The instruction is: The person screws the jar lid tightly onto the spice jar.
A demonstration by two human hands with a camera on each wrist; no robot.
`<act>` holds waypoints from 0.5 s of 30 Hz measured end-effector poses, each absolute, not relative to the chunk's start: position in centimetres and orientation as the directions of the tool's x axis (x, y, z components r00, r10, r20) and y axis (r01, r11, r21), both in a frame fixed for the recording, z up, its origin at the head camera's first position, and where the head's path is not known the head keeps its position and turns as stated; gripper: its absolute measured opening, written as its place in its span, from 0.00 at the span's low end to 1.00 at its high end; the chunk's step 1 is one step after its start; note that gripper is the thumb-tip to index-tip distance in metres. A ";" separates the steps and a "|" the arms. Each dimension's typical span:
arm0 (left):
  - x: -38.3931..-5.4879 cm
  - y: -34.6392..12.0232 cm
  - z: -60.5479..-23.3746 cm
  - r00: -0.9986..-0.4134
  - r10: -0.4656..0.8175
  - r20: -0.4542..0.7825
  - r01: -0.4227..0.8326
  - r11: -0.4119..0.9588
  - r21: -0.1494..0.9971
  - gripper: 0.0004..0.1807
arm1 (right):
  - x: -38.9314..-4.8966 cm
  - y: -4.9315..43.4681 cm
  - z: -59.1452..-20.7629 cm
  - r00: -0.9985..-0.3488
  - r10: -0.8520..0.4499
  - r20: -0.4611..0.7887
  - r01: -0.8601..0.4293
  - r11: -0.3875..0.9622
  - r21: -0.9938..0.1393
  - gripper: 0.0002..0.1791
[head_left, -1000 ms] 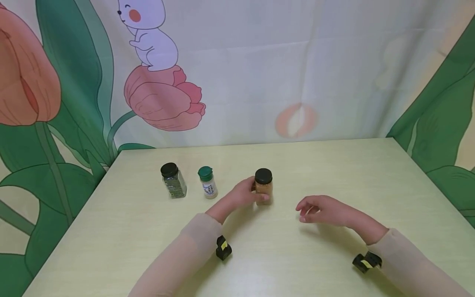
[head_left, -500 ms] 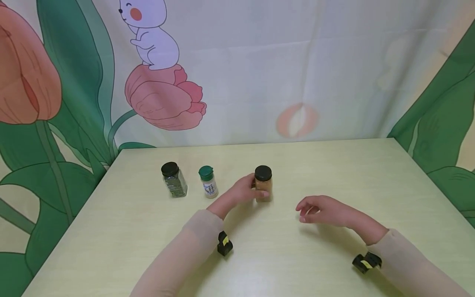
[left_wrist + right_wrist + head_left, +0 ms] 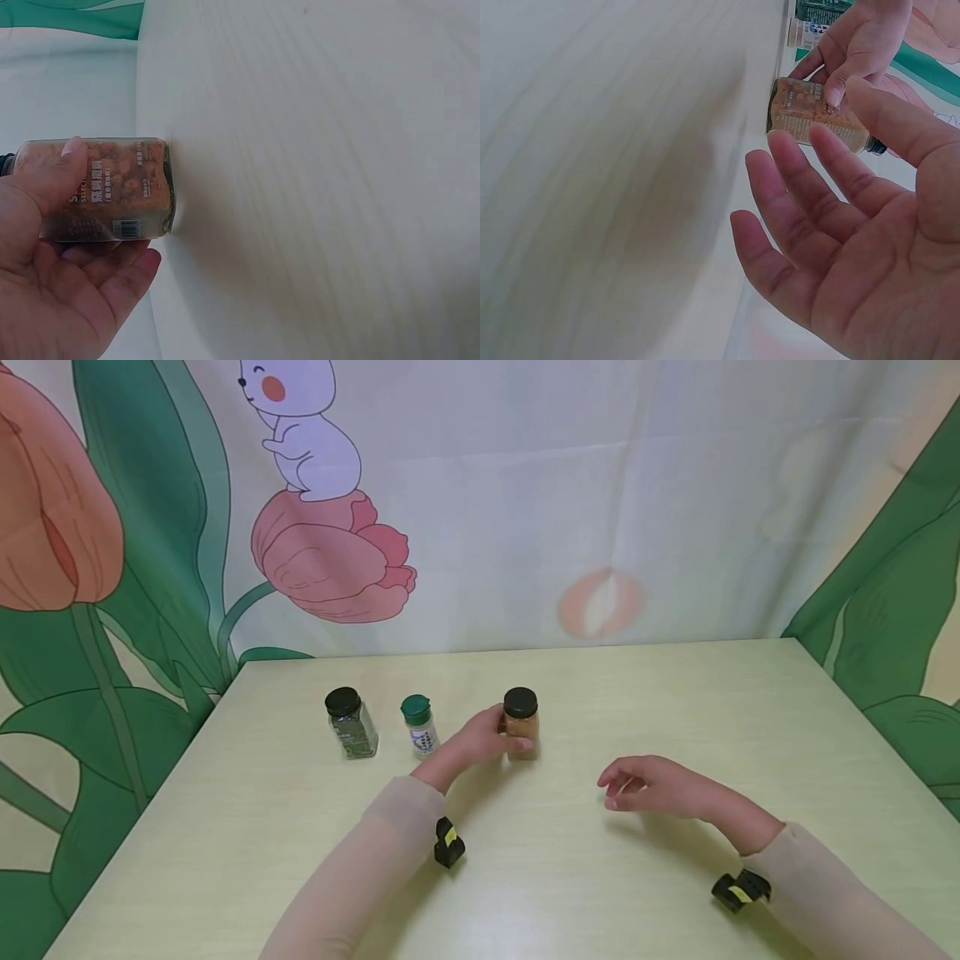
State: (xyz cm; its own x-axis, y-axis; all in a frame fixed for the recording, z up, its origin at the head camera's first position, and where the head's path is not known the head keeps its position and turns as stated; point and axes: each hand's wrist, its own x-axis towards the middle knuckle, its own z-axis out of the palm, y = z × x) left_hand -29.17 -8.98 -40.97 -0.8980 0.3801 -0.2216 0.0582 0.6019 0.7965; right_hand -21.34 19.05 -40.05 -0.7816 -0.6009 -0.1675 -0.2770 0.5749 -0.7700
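A clear seasoning jar (image 3: 527, 727) with a black lid and orange-brown contents stands upright near the table's middle. My left hand (image 3: 480, 739) grips it from the left, thumb across its front. In the left wrist view the printed label and barcode of the jar (image 3: 154, 187) show, with its base at or just above the tabletop; I cannot tell whether they touch. To the right, my right hand (image 3: 652, 787) holds nothing, its fingers loosely bent over the table. The right wrist view shows that hand (image 3: 847, 240) palm exposed, apart from the jar.
Left of the held jar stands a small green-capped shaker (image 3: 420, 727), its lower right edge close to my left wrist. Farther left is a black-lidded jar (image 3: 352, 731) of green flakes. A printed cloth (image 3: 480, 543) hangs behind the pale table (image 3: 675, 693).
My left hand has moved the seasoning jar slightly away from me and then a little left, toward the green-capped shaker. The right hand has stayed in place.
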 end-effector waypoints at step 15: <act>-29.6 -9.9 -40.9 -0.903 0.364 -0.230 0.043 0.608 0.793 0.35 | -21.3 19.1 -40.2 -0.771 -0.611 -0.180 -0.272 0.572 -0.774 0.19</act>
State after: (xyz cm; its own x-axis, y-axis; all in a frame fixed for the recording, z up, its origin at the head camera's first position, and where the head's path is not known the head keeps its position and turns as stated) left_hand -29.63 -9.90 -40.91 -0.9026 0.3639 -0.2302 0.0427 0.6077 0.7930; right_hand -21.27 19.15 -40.21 -0.7713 -0.6105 -0.1801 -0.2724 0.5723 -0.7735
